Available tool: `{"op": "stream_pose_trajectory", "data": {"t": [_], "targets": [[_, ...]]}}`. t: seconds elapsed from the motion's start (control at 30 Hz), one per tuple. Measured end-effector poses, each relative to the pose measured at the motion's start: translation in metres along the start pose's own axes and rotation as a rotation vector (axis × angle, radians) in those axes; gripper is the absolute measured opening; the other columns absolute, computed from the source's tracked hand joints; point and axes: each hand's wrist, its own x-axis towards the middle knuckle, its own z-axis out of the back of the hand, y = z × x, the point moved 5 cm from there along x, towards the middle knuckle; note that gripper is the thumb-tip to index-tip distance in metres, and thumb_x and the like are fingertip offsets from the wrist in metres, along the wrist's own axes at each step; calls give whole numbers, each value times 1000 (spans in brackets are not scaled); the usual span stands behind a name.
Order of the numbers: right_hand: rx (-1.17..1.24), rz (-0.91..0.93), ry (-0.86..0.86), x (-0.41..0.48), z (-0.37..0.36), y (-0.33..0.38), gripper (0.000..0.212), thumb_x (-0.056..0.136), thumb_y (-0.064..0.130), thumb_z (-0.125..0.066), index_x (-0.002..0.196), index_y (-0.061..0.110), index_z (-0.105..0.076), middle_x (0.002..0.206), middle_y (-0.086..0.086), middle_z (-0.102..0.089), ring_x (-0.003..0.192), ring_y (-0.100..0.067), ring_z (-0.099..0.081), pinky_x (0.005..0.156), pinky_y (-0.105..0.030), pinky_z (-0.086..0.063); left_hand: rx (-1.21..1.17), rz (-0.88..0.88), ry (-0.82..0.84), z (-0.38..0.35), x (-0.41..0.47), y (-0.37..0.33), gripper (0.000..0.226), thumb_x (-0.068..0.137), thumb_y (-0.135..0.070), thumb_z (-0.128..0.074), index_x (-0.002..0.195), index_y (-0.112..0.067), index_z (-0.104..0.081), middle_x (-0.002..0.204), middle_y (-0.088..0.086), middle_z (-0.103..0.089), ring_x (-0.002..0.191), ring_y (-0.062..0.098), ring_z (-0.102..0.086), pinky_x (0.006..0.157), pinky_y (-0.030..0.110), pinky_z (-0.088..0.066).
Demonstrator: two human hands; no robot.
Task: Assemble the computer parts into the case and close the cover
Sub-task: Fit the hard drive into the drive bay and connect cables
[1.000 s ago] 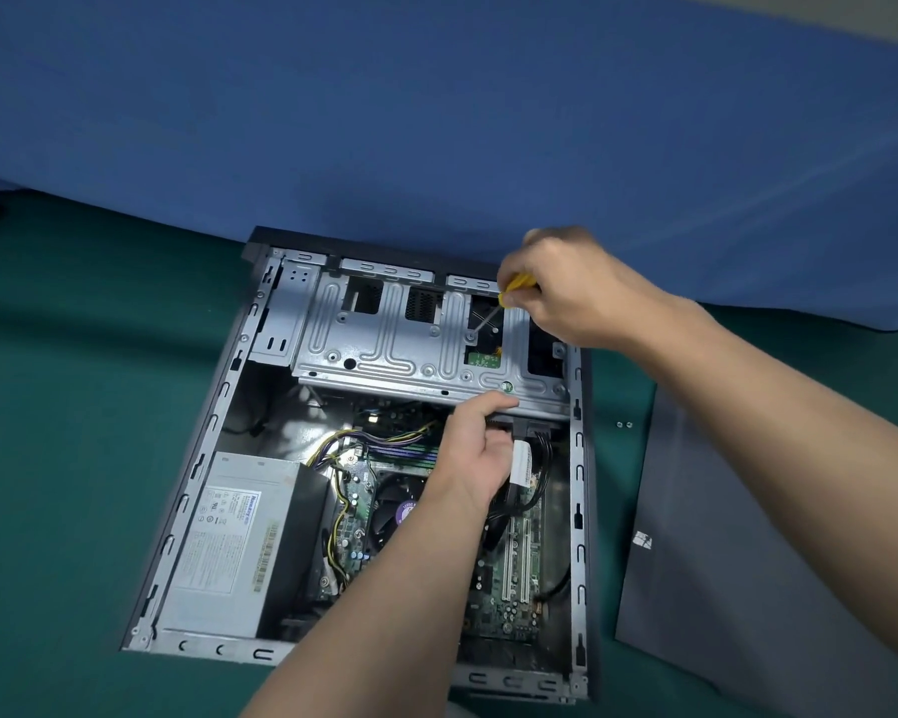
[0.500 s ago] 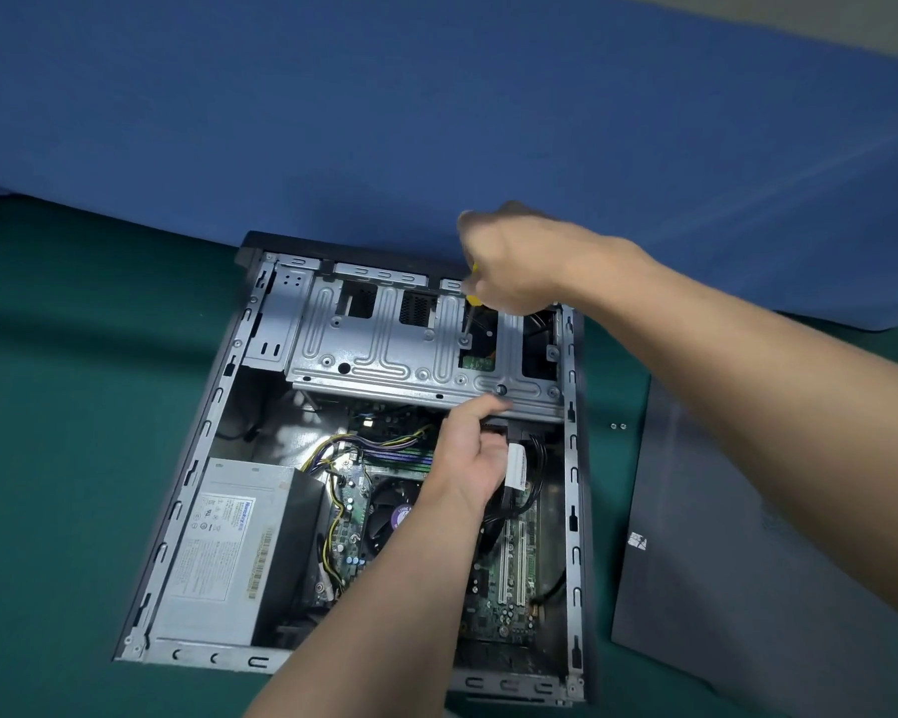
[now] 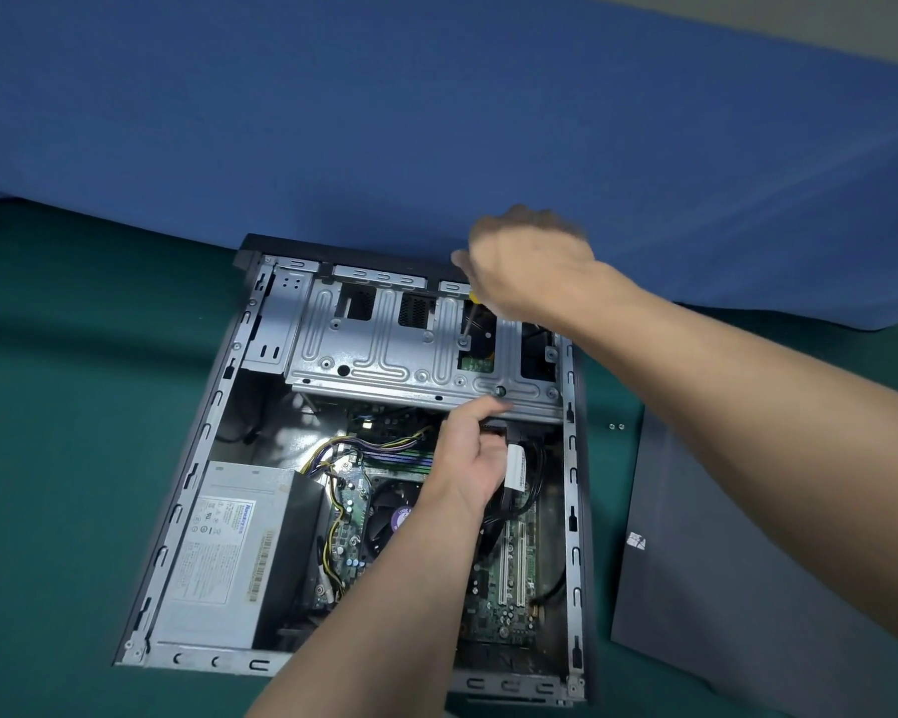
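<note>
The right hand (image 3: 530,266) is clenched round the yellow handle of a screwdriver (image 3: 467,323). The hand is blurred, so I judge that from its shape. The tip meets a screw (image 3: 463,344) in a cut-out of the cage (image 3: 384,355). At six o'clock of that, the left hand (image 3: 475,458) grasps the cage's near lip, with the thumb (image 3: 488,404) on top and the fingers tucked under, out of sight. It is probably steadying whatever drive sits beneath.

The cage lies at the twelve o'clock end of the open case (image 3: 571,510), which lies on its side on the green table (image 3: 73,458). The cage is thin stamped steel, so it should be stiff and light with sharp edges. The folded lip is the sound place to hold it. The screw is small and would drop easily, so the tip wants firm, square pressure.

The cover (image 3: 747,588) lies flat at three o'clock of the case, well apart from it. It is a broad, thin sheet that is likely to flex, so it is best lifted by two edges.

Two loose screws (image 3: 616,426) sit between case and cover. Inside the case, the supply (image 3: 219,551) fills the seven o'clock corner and the board (image 3: 511,583) lies at five. Black cables (image 3: 519,505) loop just beside the left wrist and could snag it. A blue cloth (image 3: 436,121) hangs behind.
</note>
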Motion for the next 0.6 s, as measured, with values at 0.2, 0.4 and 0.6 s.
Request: {"op": "stream_pose_trajectory", "data": {"t": [0.2,0.4,0.6], "targets": [[-3,64,175,1,3,4,13,90,14,-48,95,7,-39,73,-4,-38,74,-30,-48,52,-29,-30,-21,-14,9,-1,3,0,29,74,16,-60,98,2,-67,96,16,-73,99,28,-65,107,31,-43],[-4,-11,-5,-5,3,3,23,98,34,-45,87,13,-45,91,-9,-51,78,-27,-40,68,-32,-34,-18,-17,-7,1,3,1,32,73,15,-61,102,1,-65,96,14,-70,90,24,-56,100,25,-42],[24,39,102,-4,5,5,19,92,19,-48,99,10,-33,77,-2,-39,80,-32,-43,62,-33,-32,-14,-1,-19,1,3,1,37,71,16,-62,104,0,-66,96,13,-70,95,23,-52,88,24,-39]]}}
